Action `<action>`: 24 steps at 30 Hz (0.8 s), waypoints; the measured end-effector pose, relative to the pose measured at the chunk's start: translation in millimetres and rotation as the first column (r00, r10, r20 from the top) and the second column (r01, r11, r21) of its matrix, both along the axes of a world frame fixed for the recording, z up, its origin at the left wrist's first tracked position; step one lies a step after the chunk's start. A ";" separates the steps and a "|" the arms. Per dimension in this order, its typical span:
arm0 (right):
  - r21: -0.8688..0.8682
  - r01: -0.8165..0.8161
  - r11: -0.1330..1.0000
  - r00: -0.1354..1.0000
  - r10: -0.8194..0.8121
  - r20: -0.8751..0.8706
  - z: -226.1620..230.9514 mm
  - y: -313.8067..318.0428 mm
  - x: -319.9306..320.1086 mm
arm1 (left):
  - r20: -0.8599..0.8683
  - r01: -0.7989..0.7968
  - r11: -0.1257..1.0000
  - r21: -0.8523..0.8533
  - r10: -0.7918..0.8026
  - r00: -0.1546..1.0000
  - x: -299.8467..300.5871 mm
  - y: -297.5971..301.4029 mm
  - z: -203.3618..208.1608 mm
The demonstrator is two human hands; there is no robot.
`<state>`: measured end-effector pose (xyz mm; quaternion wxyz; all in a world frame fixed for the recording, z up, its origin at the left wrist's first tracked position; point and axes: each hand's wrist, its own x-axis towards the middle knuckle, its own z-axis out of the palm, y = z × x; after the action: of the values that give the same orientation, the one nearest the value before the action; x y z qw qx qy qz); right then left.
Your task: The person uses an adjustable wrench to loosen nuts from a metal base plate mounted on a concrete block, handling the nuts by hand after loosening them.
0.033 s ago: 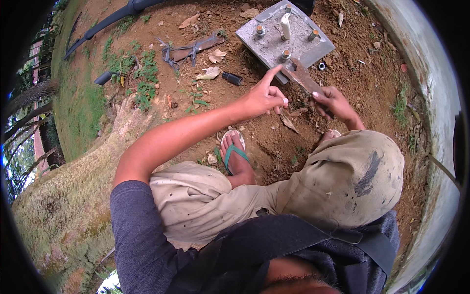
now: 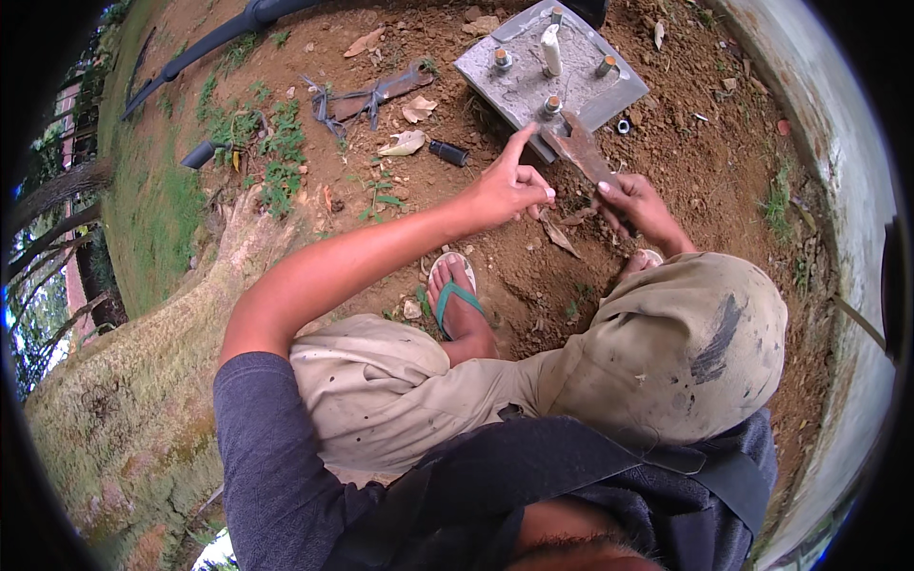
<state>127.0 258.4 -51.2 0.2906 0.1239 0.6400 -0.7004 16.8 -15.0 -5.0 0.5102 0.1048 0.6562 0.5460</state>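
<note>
My right hand [image 2: 640, 209] grips the handle of a rusty flat open-end wrench [image 2: 588, 158]. The wrench's jaw lies beside the nearest bolt [image 2: 552, 105] of a square metal base plate [image 2: 621, 98]; I cannot tell whether it bites the nut there. Stretched toward that same bolt, my left index finger rests at the plate's near edge. The other fingers of my left hand [image 2: 506, 192] are loosely curled, with nothing visible in them. More bolts, one at the left [image 2: 502, 62] and one at the right [image 2: 606, 66], surround an upright white tube [image 2: 551, 49].
A loose nut [image 2: 624, 126] lies on the soil right of the plate. Left of it are a black cylindrical piece [image 2: 448, 152] and another rusty wrench [image 2: 400, 86] wrapped in dark strips. Black pipe [image 2: 205, 52] runs far left. A pale wall [image 2: 838, 152] bounds the right, a thick root [image 2: 143, 400] the left.
The whole picture has shifted very slightly. My right fingers have moved a little around the wrench handle; my left hand keeps its pose by the bolt.
</note>
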 end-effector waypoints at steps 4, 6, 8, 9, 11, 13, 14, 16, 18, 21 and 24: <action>-0.137 0.234 0.963 0.972 -0.228 0.058 -7.2 -54.4 18.5 | -0.028 0.081 0.997 -0.003 -0.081 0.996 -15.5 -2.0 -2.4; -0.201 0.316 0.927 0.949 -0.307 0.078 -6.7 -67.7 17.5 | -0.010 0.071 0.997 -0.005 -0.071 0.997 -18.0 8.1 2.0; -0.220 0.310 0.925 0.951 -0.298 0.087 4.5 -73.4 8.9 | -0.003 0.040 0.999 -0.024 -0.040 0.999 -22.4 7.8 1.3; -0.214 0.310 0.926 0.950 -0.298 0.087 7.4 -76.3 6.0 | 0.002 0.049 0.999 0.003 -0.049 0.999 -27.2 6.1 1.1; -0.210 0.309 0.928 0.951 -0.301 0.069 4.3 -77.3 5.6 | 0.010 0.064 0.998 0.004 -0.064 0.998 -31.1 4.9 1.3; -0.216 0.303 0.928 0.952 -0.303 0.032 -8.5 -74.4 6.3 | 0.023 0.071 0.997 0.009 -0.071 0.997 -31.0 5.8 1.0; -0.227 0.264 0.938 0.965 -0.257 0.059 -10.6 -66.8 1.4 | 0.028 0.062 0.998 0.003 -0.062 0.998 -31.0 2.9 1.7; -0.244 0.195 0.950 0.979 -0.173 0.112 -10.6 -34.4 -9.6 | 0.031 0.066 0.998 -0.004 -0.066 0.997 -28.4 1.8 3.1; -0.191 0.100 0.976 0.989 -0.076 0.129 -7.2 -5.7 -21.1 | 0.029 0.099 0.995 -0.001 -0.099 0.995 -23.1 7.0 3.8; -0.042 -0.246 0.968 0.967 0.248 0.056 12.1 48.9 -68.7 | 0.034 0.130 0.991 -0.021 -0.129 0.991 -10.9 7.1 0.5; 0.042 -0.453 0.890 0.890 0.450 0.066 17.1 84.5 -115.3 | 0.054 0.138 0.990 -0.042 -0.136 0.989 -3.1 16.7 3.2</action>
<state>11.7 342.8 -34.1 0.4593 -0.0012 0.6624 -0.5918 13.7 1.7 -1.8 0.5652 0.1239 0.6465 0.4971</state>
